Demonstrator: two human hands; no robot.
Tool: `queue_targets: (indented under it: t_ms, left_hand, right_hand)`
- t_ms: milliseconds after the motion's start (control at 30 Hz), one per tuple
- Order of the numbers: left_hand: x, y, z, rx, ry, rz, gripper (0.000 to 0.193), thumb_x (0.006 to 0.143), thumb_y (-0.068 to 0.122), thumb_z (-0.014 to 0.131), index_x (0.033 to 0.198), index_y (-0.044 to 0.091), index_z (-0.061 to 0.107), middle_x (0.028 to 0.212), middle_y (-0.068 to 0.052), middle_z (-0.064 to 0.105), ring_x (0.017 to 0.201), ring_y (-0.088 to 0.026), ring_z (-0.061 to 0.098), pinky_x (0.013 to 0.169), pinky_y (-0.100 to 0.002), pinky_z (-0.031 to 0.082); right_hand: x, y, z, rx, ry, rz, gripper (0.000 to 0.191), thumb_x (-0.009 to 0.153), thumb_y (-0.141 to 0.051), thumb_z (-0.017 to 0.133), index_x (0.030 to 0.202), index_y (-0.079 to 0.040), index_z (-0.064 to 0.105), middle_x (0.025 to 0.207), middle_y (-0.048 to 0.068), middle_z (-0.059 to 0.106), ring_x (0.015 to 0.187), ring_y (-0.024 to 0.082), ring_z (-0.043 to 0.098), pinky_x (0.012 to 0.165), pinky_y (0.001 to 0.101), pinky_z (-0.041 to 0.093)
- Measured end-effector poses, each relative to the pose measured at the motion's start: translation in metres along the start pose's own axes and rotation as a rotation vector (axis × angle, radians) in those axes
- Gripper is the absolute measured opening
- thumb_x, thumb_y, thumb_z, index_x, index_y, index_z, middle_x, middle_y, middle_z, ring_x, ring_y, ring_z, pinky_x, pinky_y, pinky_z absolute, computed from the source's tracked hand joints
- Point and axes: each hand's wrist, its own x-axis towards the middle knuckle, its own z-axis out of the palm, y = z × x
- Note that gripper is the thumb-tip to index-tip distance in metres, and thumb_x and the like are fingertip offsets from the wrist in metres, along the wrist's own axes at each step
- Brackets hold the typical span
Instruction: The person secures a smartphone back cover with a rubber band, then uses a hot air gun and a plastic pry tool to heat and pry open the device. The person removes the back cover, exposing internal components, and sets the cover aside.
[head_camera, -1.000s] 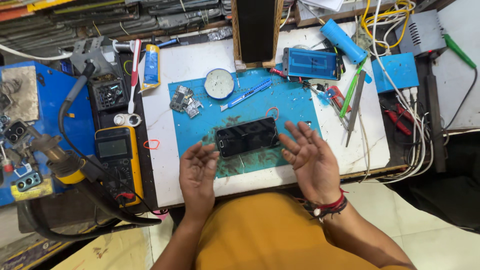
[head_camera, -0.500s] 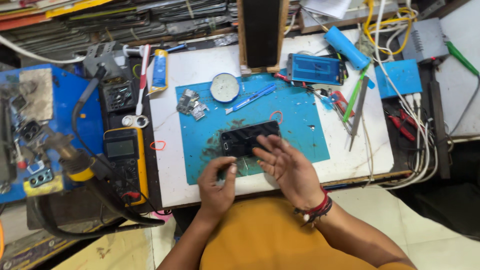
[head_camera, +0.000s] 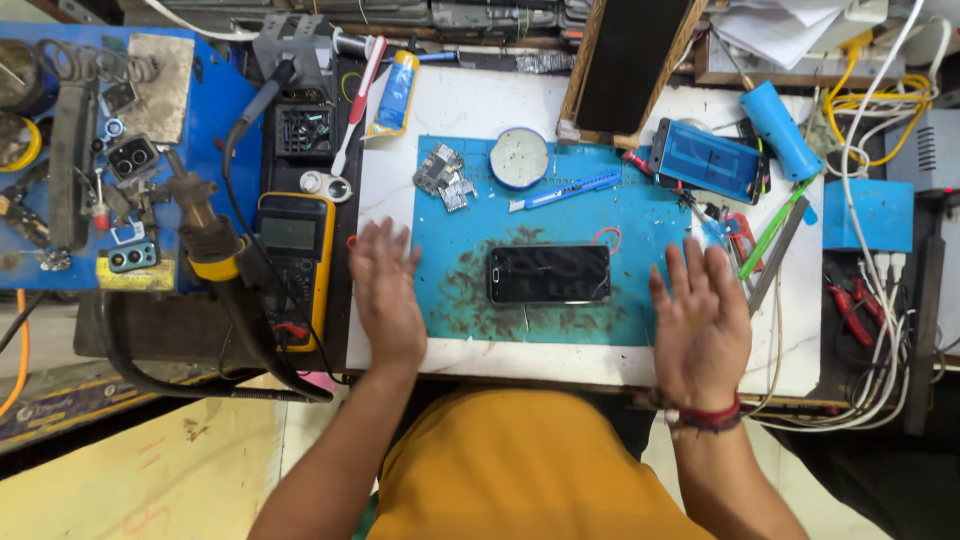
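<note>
I am holding both hands flat and spread above the surface (head_camera: 600, 365), one on each side of the black phone (head_camera: 549, 274). My left hand (head_camera: 385, 290) is hovering over the left edge of the blue mat (head_camera: 640, 225), its grip wide and holding nothing. My right hand (head_camera: 700, 320) is hovering over the mat's right edge, its grip likewise wide and holding nothing. The phone is lying screen up at mat centre, touching neither hand. A yellow multimeter (head_camera: 293, 262) is sitting just left of my left hand.
</note>
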Motion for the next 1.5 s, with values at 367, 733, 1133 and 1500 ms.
queue_targets:
  t_ms: [367,733,1133,1500]
  left_hand:
    - [0.093,0.01,0.044,1.544,-0.451,0.747,0.057,0.088,0.02,0.071,0.137,-0.006,0.058,0.119,-0.022,0.069,0.104,-0.038,0.064,0.092,-0.046,0.051]
    - [0.126,0.049,0.051,0.699,-0.087,0.465,0.034,0.098,0.001,0.048,0.127,-0.001,0.065,0.103,-0.018,0.076,0.066,-0.032,0.062,0.054,-0.046,0.048]
    - [0.026,0.035,0.026,1.19,-0.442,0.747,0.05,0.09,0.013,0.072,0.137,-0.001,0.061,0.143,-0.024,0.059,0.133,-0.04,0.055,0.114,-0.048,0.042]
    - [-0.099,0.045,-0.077,1.312,-0.428,0.634,0.03,0.085,0.011,0.076,0.113,0.005,0.068,0.106,-0.011,0.07,0.1,-0.032,0.067,0.09,-0.042,0.052]
  right_hand:
    - [-0.042,0.034,-0.025,-0.049,-0.009,-0.047,0.021,0.104,-0.014,0.056,0.123,-0.005,0.059,0.134,0.013,0.065,0.108,0.02,0.065,0.095,0.0365,0.051]
    - [-0.03,0.02,-0.037,-0.024,0.013,-0.05,0.012,0.106,-0.012,0.057,0.116,-0.005,0.06,0.125,0.013,0.068,0.095,0.016,0.065,0.086,0.0334,0.051]
    - [-0.038,0.014,-0.019,-0.07,-0.081,0.051,0.025,0.101,-0.017,0.056,0.122,-0.007,0.062,0.133,0.016,0.067,0.098,0.02,0.07,0.087,0.0348,0.053]
    - [-0.032,0.039,-0.008,-0.122,-0.246,-0.029,0.017,0.105,-0.01,0.06,0.118,0.0,0.063,0.125,0.02,0.07,0.095,0.02,0.069,0.091,0.0367,0.055]
